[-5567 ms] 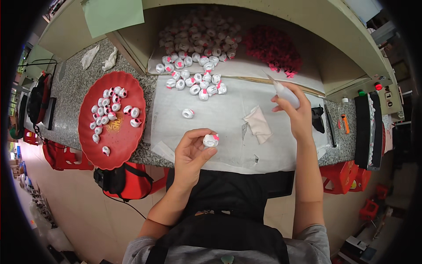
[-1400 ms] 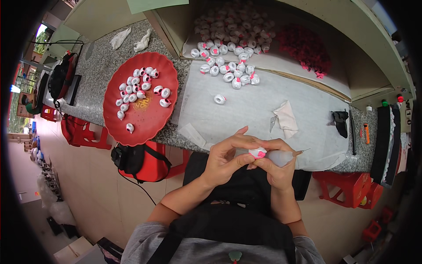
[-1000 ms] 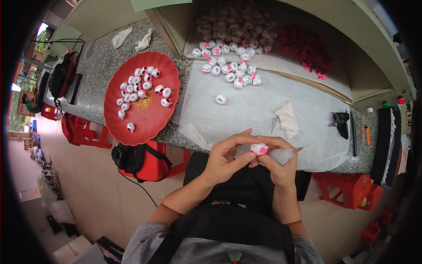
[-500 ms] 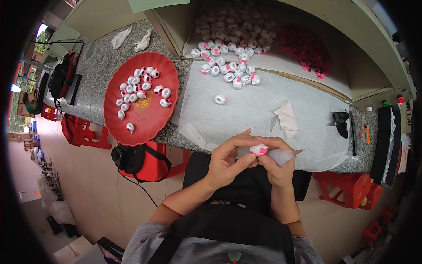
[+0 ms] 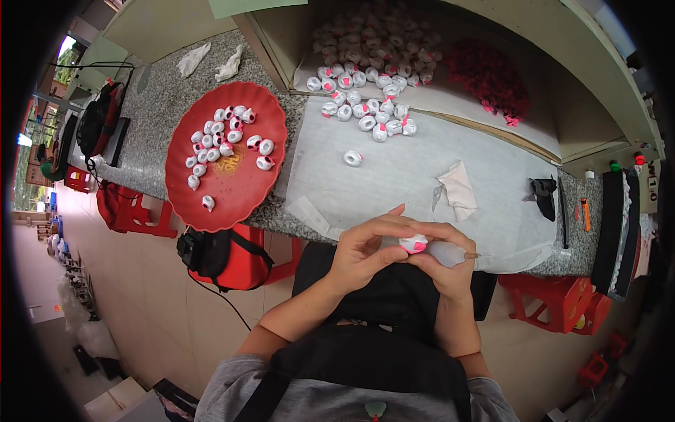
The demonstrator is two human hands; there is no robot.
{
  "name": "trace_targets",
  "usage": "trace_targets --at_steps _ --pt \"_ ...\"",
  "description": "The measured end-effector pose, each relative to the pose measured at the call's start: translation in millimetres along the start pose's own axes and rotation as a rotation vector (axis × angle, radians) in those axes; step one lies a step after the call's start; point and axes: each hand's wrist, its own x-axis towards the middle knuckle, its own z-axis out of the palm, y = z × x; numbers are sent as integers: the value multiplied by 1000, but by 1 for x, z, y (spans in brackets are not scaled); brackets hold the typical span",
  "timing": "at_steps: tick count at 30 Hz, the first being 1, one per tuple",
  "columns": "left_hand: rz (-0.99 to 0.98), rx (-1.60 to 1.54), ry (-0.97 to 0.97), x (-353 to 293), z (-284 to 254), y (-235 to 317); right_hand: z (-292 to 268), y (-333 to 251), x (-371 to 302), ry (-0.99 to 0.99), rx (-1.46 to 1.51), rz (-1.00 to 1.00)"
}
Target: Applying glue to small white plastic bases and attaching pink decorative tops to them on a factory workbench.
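Observation:
My left hand [image 5: 355, 254] pinches a small rounded white figure with a pink patch [image 5: 413, 244] between thumb and fingers, just over the front edge of the paper-covered table. The fingertips of my right hand [image 5: 450, 276] touch the figure too. Tucked in that right hand is a translucent squeeze bottle [image 5: 447, 253], its thin needle tip pointing right, away from the figure. A single white ring-like figure [image 5: 352, 158] lies on the white paper [image 5: 394, 183] beyond my hands. Farther back sits a loose cluster of similar white and pink figures [image 5: 380, 119].
On the left stands a red scalloped plate [image 5: 232, 193] holding several figures. An open shelf at the back contains a heap of pale pieces [image 5: 373, 42] and a pile of dark pink bits [image 5: 489, 81]. A crumpled tissue [image 5: 458, 190] and black scrap [image 5: 543, 197] lie to the right.
Between my fingers the figure has turned slightly, showing its pink patch lower. The bottle's needle tip has swung a little nearer to me. The surrounding things have stayed put.

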Motion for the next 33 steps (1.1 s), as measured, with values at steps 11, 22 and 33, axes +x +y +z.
trace_targets --at_steps 11,22,33 --pt "-42 35 36 -3 -9 6 11 1 3 51 128 131" --pt "-21 155 -26 -4 5 15 7 9 -7 162 122 108" --pt "-53 162 -66 6 5 16 15 -9 -7 256 205 177"
